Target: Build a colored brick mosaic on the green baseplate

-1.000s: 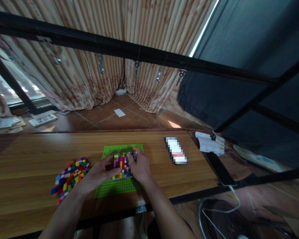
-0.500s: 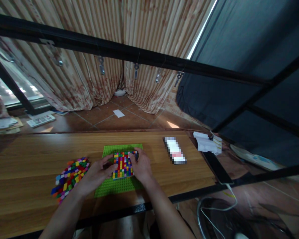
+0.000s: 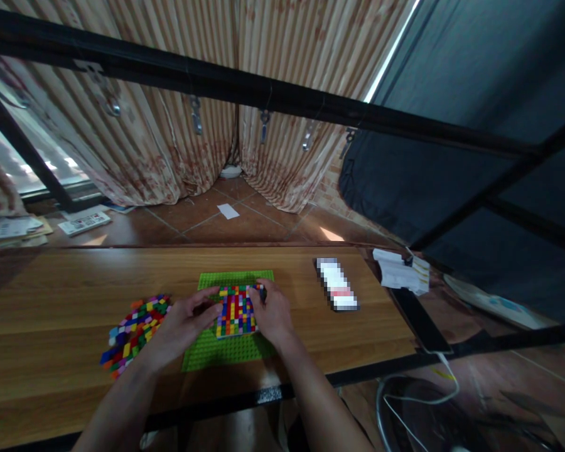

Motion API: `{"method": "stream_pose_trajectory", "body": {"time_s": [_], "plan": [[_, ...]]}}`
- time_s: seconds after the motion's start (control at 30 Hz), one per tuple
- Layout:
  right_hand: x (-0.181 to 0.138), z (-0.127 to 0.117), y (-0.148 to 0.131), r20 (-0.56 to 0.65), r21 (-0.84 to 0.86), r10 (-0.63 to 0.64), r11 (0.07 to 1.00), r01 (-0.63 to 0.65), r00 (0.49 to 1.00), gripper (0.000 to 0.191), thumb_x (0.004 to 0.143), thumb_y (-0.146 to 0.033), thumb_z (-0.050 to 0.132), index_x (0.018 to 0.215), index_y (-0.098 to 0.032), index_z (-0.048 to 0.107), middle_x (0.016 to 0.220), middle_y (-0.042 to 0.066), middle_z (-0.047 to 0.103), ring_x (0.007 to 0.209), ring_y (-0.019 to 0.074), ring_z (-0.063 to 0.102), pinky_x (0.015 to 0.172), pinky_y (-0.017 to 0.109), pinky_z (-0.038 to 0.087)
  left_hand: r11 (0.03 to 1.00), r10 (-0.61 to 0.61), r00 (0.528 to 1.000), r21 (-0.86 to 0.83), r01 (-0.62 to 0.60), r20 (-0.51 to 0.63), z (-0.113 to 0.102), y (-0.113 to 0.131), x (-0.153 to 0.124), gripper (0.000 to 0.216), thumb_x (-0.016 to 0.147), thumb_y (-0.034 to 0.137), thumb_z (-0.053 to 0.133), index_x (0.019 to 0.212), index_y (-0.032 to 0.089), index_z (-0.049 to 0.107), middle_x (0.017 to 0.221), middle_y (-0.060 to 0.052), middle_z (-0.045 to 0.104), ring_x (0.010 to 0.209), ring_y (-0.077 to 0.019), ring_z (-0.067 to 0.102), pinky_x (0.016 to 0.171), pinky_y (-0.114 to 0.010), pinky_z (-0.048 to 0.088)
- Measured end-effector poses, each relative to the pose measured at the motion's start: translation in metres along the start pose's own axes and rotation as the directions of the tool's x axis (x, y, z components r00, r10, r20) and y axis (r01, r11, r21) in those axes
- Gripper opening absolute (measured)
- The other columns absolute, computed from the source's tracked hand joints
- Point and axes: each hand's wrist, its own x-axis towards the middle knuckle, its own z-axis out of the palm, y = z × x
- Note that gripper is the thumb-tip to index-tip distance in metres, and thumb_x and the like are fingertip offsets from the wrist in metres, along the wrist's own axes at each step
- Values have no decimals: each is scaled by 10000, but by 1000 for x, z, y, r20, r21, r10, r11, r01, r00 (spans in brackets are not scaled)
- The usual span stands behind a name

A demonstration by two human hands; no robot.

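Note:
A square panel of small multicoloured toy bricks (image 3: 237,311) lies over the green studded baseplate (image 3: 202,355) on the wooden table. At the panel's left edge is my left hand (image 3: 188,320), thumb and fingers curved around its side. My right hand (image 3: 272,311) grips the opposite edge, its thumb on top of the bricks and its fingers round the far right corner. To the left, partly behind my left forearm, spreads a pile of loose toy bricks (image 3: 139,326).
On the right of the table (image 3: 51,314) lies a phone with a blurred screen (image 3: 336,284). A dark phone (image 3: 419,320) with a white cable and some papers (image 3: 400,270) sit beyond the right edge. A black metal bar (image 3: 245,94) with hanging clips crosses in front.
The whole view has shifted slightly, moving things a little to the right. Both hands stay at the brick panel's sides, with hardly any change in their hold.

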Motion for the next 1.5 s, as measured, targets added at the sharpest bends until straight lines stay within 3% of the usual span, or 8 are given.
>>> {"method": "stream_pose_trajectory", "body": {"time_s": [0.27, 0.43, 0.57, 0.7, 0.87, 1.0, 1.27, 1.5], "plan": [[3, -3, 3, 36, 7, -29, 1000, 29, 999, 328, 948, -380, 516, 1132, -161, 677, 1064, 119, 735, 1001, 246, 686, 900, 360, 507, 999, 33, 999, -36, -34, -22, 1, 5, 1, 649, 659, 491, 762, 1191, 128, 680, 728, -5, 670, 649, -153, 571, 604, -267, 446], [6, -5, 6, -14, 39, -35, 999, 36, 999, 354, 893, -394, 584, 1135, -153, 676, 1088, 124, 723, 934, 236, 680, 875, 381, 516, 989, 114, 984, -78, -125, -139, -12, 9, -4, 505, 653, 449, 771, 1043, 131, 733, 610, 27, 590, 582, -118, 513, 573, -243, 427], [5, -4, 4, -181, 57, -145, 986, 158, 973, 310, 869, -375, 599, 1081, -167, 689, 1051, 118, 701, 915, 233, 654, 846, 402, 526, 951, 112, 910, -221, -214, -399, -35, 7, -10, 485, 649, 419, 783, 1032, 130, 713, 609, 32, 577, 542, -96, 501, 513, -212, 400], [-10, 5, -15, -239, 90, -389, 903, 419, 890, 205, 924, -309, 540, 979, -211, 711, 967, 83, 709, 951, 224, 641, 887, 407, 515, 892, 85, 799, -313, -328, -595, -59, 5, -13, 401, 629, 350, 796, 940, 116, 702, 615, 40, 567, 511, -61, 488, 507, -189, 390], [-47, 33, -51, 5, 143, -658, 745, 651, 753, 214, 971, -245, 509, 948, -243, 722, 956, 50, 726, 900, 185, 651, 867, 356, 512, 843, 62, 728, -354, -404, -683, -76, 2, -16, 353, 627, 325, 786, 897, 117, 696, 607, 47, 569, 493, -51, 485, 514, -190, 406], [-72, 60, -69, 157, 206, -716, 698, 686, 681, 183, 966, -260, 537, 987, -234, 717, 981, 51, 713, 918, 191, 635, 855, 335, 513, 817, 59, 715, -377, -435, -697, -84, 1, -22, 311, 637, 282, 773, 885, 113, 695, 623, 48, 576, 505, -44, 495, 532, -190, 407], [-96, 103, -81, 303, 161, -674, 733, 660, 674, 173, 911, -266, 600, 1025, -240, 728, 1059, 84, 638, 948, 227, 596, 841, 366, 526, 833, 58, 731, -371, -410, -680, -98, -3, -34, 297, 666, 294, 770, 896, 121, 695, 615, 51, 558, 488, -45, 478, 520, -202, 381], [-92, 114, -79, 296, 153, -660, 747, 647, 691, 223, 955, -224, 519, 942, -245, 741, 976, 65, 615, 863, 188, 594, 766, 305, 528, 842, 39, 738, -376, -387, -674, -105, -5, -38, 272, 669, 275, 757, 882, 117, 694, 618, 45, 563, 491, -45, 470, 522, -202, 374]]}}
